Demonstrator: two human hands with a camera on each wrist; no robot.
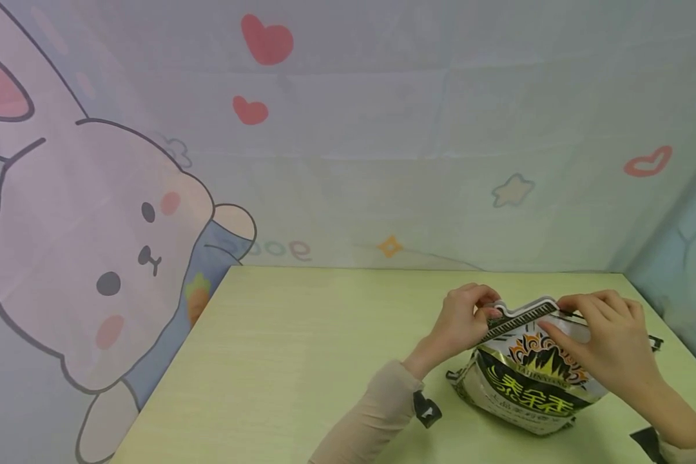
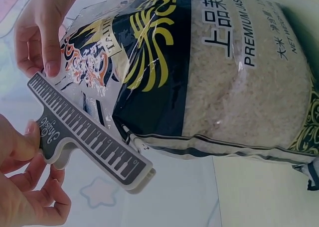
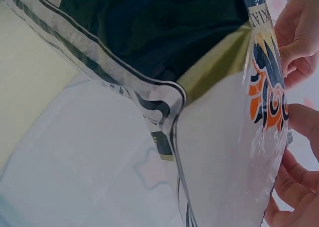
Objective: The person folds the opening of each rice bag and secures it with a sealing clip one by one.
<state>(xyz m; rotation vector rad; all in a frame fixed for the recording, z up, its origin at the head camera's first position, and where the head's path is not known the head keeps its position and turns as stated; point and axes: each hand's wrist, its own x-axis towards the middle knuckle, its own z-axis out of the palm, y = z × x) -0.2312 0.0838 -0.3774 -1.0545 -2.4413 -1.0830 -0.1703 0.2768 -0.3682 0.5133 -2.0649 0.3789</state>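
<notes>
A plump bag of jasmine rice (image 1: pixel 522 403) stands on the table, its clear, dark and gold front facing the head camera. My left hand (image 1: pixel 459 322) pinches the handle of a grey bag clip (image 1: pixel 522 321) between thumb and fingers. Piano keys and the word "Music" are printed on this clip (image 2: pixel 89 132), which slants across the top of the bag in the left wrist view. At the upper right of the bag, my right hand (image 1: pixel 617 338) pinches its top edge, thumb in front and fingers behind. The right fingertips are right by the clip's end.
The pale yellow-green table (image 1: pixel 301 361) extends to the left of the bag. Behind it hangs a cloth backdrop (image 1: pixel 348 193) with a rabbit, hearts and stars, and more cloth (image 1: pixel 690 258) hangs at the right side. Black straps (image 1: pixel 426 409) show at both sleeves.
</notes>
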